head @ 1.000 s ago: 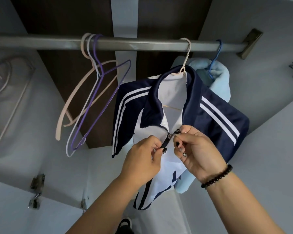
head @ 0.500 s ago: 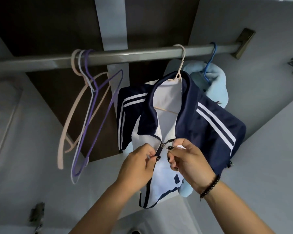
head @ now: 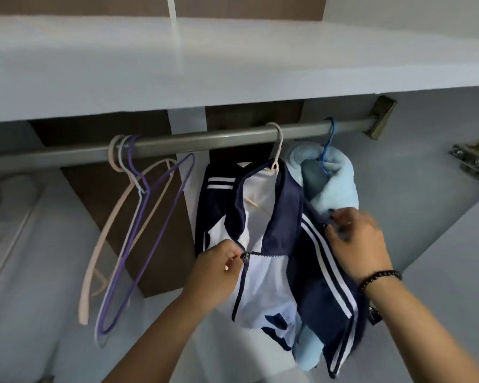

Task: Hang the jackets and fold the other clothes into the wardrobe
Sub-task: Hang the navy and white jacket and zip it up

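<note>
Nearest the camera, both forearms reach up into the wardrobe. The left hand [head: 219,268] pinches the front of the navy-and-white striped track jacket [head: 263,244] right at the small dark zipper pull [head: 245,257], fingers curled tight on the fabric there. The right hand [head: 357,241], a black beaded bracelet [head: 379,279] on its wrist, is up at the jacket's right shoulder, fingers curled onto the navy cloth near the white stripes; motion blur hides exactly how firm that grip is. The jacket hangs from a pale pink plastic hanger [head: 277,150] on the grey metal rail [head: 205,140], zipper line running down and away from the left hand, so the left is the nearer hand for any more zipping, while the right is placed to square the shoulder, it seems. Just behind, touching the jacket, a light blue fleece garment [head: 332,183] hangs on a blue wire hanger [head: 328,145]. Further left, empty pink, white and purple hangers [head: 138,217] dangle. Above all, a white shelf [head: 233,64].
</note>
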Demonstrator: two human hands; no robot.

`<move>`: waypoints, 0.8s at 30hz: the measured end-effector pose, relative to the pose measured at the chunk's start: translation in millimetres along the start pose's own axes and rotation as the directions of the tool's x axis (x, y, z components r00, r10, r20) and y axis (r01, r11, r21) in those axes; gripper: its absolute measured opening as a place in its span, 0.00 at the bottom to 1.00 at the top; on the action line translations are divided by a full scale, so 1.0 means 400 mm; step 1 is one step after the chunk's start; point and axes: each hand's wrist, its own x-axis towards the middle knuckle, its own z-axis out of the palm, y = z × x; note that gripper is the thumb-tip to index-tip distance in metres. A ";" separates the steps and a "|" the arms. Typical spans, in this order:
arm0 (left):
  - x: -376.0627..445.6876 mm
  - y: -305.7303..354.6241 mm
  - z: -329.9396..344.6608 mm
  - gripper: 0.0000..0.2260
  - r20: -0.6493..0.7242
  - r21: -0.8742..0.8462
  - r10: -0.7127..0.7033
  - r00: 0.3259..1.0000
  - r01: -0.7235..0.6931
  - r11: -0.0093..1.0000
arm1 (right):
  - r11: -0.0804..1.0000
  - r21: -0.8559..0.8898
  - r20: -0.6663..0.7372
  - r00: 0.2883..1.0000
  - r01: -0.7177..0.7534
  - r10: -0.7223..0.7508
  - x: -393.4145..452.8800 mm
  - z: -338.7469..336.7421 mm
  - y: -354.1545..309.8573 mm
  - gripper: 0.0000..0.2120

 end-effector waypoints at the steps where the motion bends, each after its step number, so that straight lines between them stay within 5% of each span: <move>1: 0.022 0.024 0.006 0.04 -0.001 -0.035 0.009 1.000 -0.009 0.999 | 0.999 -0.043 0.035 0.999 0.018 -0.016 0.000 0.008 0.012 0.08; 5: 0.128 0.113 0.025 0.10 -0.007 -0.137 0.032 0.999 -0.032 0.990 | 0.992 -0.090 0.131 0.989 0.083 -0.071 -0.021 0.034 0.048 0.04; 13: 0.257 0.156 0.113 0.14 0.191 -0.165 -0.090 0.977 0.122 0.979 | 0.978 0.133 0.050 0.984 0.161 -0.169 -0.089 0.051 0.077 0.17; 19: 0.237 0.189 0.106 0.14 -0.168 -0.227 0.008 0.986 -0.046 0.973 | 0.931 0.273 -0.078 0.970 0.243 -0.231 -0.135 0.051 0.142 0.16; 24: 0.201 0.269 0.126 0.16 -0.054 -0.132 0.267 0.962 -0.272 0.953 | 0.930 0.108 -0.103 0.935 0.351 -0.340 -0.192 0.044 0.214 0.18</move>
